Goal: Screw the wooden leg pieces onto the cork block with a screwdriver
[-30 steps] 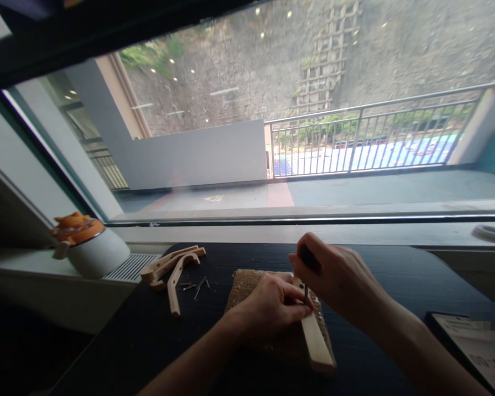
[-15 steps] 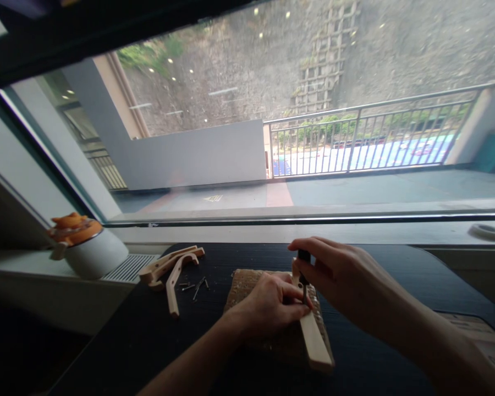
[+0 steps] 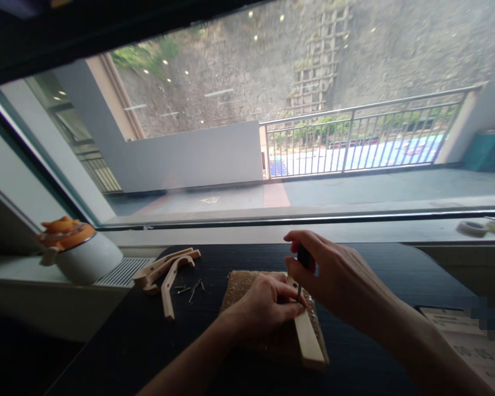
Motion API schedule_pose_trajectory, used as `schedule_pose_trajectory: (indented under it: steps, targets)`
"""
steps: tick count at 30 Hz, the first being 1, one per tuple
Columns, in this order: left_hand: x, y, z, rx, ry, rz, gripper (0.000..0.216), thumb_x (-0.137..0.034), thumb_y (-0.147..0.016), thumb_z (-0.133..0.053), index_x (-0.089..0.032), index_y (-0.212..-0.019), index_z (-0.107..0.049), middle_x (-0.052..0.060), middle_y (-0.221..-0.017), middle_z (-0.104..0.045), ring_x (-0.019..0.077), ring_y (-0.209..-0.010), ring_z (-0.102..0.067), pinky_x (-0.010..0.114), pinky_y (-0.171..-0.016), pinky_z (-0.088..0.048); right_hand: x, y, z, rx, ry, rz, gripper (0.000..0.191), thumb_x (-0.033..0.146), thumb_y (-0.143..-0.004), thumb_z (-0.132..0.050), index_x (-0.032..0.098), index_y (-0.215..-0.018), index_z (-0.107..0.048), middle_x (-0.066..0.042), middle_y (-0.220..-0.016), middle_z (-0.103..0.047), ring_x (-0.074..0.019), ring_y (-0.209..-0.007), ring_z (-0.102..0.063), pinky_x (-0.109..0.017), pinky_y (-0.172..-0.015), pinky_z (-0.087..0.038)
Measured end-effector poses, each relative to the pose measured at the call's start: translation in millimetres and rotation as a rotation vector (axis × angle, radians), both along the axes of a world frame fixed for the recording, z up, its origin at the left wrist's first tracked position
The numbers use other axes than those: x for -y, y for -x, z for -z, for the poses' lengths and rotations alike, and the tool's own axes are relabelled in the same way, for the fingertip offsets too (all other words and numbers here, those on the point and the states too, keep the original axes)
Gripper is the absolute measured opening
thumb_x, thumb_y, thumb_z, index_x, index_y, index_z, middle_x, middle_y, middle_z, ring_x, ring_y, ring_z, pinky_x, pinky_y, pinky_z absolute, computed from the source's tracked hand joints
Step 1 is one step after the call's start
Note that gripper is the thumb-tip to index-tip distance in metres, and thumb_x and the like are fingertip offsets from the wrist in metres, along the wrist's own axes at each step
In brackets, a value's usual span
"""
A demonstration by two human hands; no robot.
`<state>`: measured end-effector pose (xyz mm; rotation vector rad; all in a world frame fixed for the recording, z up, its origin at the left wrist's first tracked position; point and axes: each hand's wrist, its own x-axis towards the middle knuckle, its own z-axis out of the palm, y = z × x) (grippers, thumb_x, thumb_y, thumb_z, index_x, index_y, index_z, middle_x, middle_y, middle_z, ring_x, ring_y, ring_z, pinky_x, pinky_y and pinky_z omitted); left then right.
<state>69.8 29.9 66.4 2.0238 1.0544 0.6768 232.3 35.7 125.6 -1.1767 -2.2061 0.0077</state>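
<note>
A pale wooden piece (image 3: 309,338) lies lengthwise on a brown, textured block (image 3: 235,289). My left hand (image 3: 268,302) is closed around its middle, thumb and fingers meeting beside the tip of a screwdriver. Above it, my right hand (image 3: 325,267) grips the black handle of that screwdriver (image 3: 303,256), whose thin shaft points down at the wood. A hole shows in the piece near its far end. Whether a screw sits under the tip is hidden by my left fingertips.
More shaped wooden parts (image 3: 169,286) lie at the table's left, with several loose screws (image 3: 193,290) beside them. A white pot with an orange lid (image 3: 86,256) stands on the left ledge. Tape rolls (image 3: 474,228) rest on the windowsill, and a board with printed digits (image 3: 457,330) lies at right.
My right hand's grip on the screwdriver handle has loosened and shifted, with the index finger lifted and thumb further out. My left hand stays on the wood. The whole view has shifted slightly.
</note>
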Motion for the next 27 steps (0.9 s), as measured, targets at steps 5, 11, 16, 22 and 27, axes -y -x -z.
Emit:
schedule_pose_trajectory:
  steps: [5,11,16,22,27]
  targets:
    - [1,0,1.7,0.026,0.057,-0.016,0.017,-0.025,-0.079,-0.059,-0.017,-0.084,-0.073,-0.002,-0.081,-0.065,0.0116,-0.075,-0.056,0.019,-0.067,-0.041,4,7,1.0,0.031,0.033,-0.14,0.017,0.023,-0.091,-0.044,0.024,-0.106,-0.053,0.001,-0.077,-0.069,-0.0143,-0.058,-0.06,-0.023,-0.051,-0.031]
    - [0,-1,2.4,0.028,0.007,0.003,0.016,-0.024,-0.08,-0.059,-0.018,-0.083,-0.073,-0.001,-0.084,-0.064,0.0123,-0.079,-0.056,0.019,-0.07,-0.041,-4,12,7.7,0.071,0.011,-0.03,0.01,0.025,-0.091,-0.044,0.021,-0.095,-0.053,0.002,-0.063,-0.065,-0.0149,-0.049,-0.057,-0.024,-0.047,-0.025]
    - [-1,-2,3.9,0.006,-0.018,-0.004,0.016,-0.025,-0.08,-0.059,-0.018,-0.084,-0.074,0.0,-0.09,-0.062,0.0127,-0.082,-0.056,0.019,-0.072,-0.041,-9,6,6.0,0.044,-0.007,0.085,0.014,0.032,-0.09,-0.047,0.02,-0.092,-0.054,0.002,-0.057,-0.062,-0.0159,-0.048,-0.058,-0.024,-0.048,-0.026]
    - [1,-2,0.8,0.007,0.013,-0.018,0.016,-0.025,-0.08,-0.059,-0.019,-0.082,-0.074,-0.002,-0.078,-0.06,0.0126,-0.081,-0.055,0.019,-0.074,-0.04,4,-2,-5.3,0.006,0.032,-0.057,0.023,0.023,-0.088,-0.047,0.024,-0.108,-0.059,0.0,-0.086,-0.071,-0.0138,-0.059,-0.061,-0.024,-0.053,-0.032]
    - [2,-2,-1.9,0.013,0.024,-0.013,0.016,-0.023,-0.079,-0.06,-0.02,-0.084,-0.074,-0.002,-0.08,-0.061,0.0129,-0.083,-0.054,0.019,-0.074,-0.04,8,-1,-5.2,0.008,-0.01,-0.112,0.018,0.026,-0.089,-0.048,0.025,-0.102,-0.061,0.001,-0.081,-0.071,-0.0161,-0.064,-0.063,-0.025,-0.053,-0.032]
